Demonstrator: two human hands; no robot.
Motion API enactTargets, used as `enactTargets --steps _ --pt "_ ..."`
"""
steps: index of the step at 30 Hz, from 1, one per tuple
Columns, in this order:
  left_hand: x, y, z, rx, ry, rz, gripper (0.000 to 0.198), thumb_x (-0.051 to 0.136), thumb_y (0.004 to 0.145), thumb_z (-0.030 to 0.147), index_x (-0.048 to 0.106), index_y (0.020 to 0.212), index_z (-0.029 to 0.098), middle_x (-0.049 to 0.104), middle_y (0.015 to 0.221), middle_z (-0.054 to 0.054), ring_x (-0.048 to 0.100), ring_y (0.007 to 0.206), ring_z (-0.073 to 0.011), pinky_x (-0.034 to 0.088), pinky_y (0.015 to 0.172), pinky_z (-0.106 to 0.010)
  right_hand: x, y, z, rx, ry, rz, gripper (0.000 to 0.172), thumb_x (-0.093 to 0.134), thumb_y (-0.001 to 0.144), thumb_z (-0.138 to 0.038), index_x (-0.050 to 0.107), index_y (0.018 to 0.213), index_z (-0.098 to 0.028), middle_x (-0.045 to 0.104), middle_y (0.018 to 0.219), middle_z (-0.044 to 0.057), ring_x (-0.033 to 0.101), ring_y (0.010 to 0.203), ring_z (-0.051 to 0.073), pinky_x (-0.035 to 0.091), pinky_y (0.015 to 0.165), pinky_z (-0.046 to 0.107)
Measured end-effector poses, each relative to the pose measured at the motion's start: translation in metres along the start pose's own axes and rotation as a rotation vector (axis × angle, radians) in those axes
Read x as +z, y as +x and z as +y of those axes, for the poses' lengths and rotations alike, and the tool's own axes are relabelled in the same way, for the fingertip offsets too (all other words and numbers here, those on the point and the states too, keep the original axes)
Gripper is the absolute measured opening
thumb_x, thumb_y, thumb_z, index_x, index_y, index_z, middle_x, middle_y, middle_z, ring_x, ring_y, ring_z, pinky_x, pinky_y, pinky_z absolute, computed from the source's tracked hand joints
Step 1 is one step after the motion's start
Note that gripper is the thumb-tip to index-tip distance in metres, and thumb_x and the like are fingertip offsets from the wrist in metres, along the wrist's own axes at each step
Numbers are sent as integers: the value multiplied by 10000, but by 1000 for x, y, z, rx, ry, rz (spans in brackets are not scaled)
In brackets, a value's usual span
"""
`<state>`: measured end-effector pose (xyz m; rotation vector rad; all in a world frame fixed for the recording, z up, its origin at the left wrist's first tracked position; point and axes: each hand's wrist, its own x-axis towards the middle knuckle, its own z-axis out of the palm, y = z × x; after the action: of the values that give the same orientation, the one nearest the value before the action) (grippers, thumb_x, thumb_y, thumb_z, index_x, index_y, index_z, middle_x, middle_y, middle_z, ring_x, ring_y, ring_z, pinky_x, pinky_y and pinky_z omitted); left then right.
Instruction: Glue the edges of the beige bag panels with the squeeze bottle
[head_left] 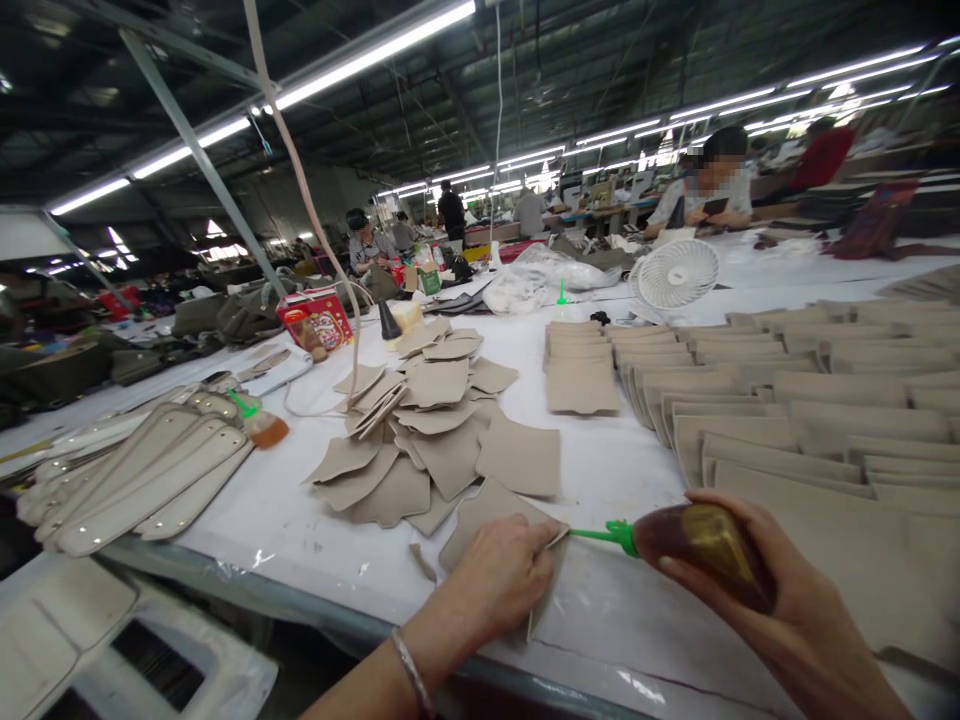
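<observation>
Closest to where I stand, the left hand [499, 575] lies on a tan piece [487, 505] at the near edge of the desk [600, 470], its fingers [536, 560] bent over the piece and holding it down. The right hand [795, 600] has its fingers wrapped round a brown glue bottle [705, 550], tilted so that the green nozzle [600, 535] points at the piece's corner, almost touching it. I cannot make out any glue on the surface.

Just beyond the left hand is a loose heap of similar pieces [427, 430], fanned and overlapping. To the right, long rows of larger tan panels [787, 410] lie in neat, overlapping order. Which lot has been worked I cannot tell, but to my eye the job looks well short of finished: the heap is large and only one piece is under the nozzle.

Farther left lie strap-shaped pieces [142, 480] with a second bottle [262, 425] beside them, and a small white fan [679, 272] stands at the far side. Other people work at desks well beyond.
</observation>
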<state>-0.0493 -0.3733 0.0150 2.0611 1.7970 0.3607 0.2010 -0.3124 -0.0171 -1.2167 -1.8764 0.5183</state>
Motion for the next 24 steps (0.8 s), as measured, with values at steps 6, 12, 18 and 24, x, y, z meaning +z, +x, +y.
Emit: enactTargets --steps 6,12,18,24 --pt "2 -1 -1 7 25 -2 438 355 905 233 614 1248 309 659 899 -45 639 854 -241 496 798 -337 1 -7 1 -80 -1 -39 533 656 767 -642 526 1176 -326 660 1072 24 675 895 270 586 750 363" --pt "1 -3 -1 2 37 -5 456 352 903 215 591 1276 323 648 883 -38 639 838 -231 500 791 -332 3 -9 2 -25 14 -9 581 652 738 -671 524 1173 -308 668 1042 39 678 852 286 592 695 367" --pt "0 -3 -2 7 27 -16 468 345 906 213 560 1316 285 662 947 -47 640 890 -231 497 837 -336 7 -27 6 -16 71 -123 534 648 796 -592 516 1234 -318 639 1143 12 665 931 231 561 785 260" --pt "0 -6 -1 -5 22 -11 464 322 919 210 541 1326 248 665 1022 -55 635 944 -226 486 874 -326 6 -32 4 25 101 -135 568 667 780 -586 513 1244 -297 633 1159 37 654 957 259 559 805 295"
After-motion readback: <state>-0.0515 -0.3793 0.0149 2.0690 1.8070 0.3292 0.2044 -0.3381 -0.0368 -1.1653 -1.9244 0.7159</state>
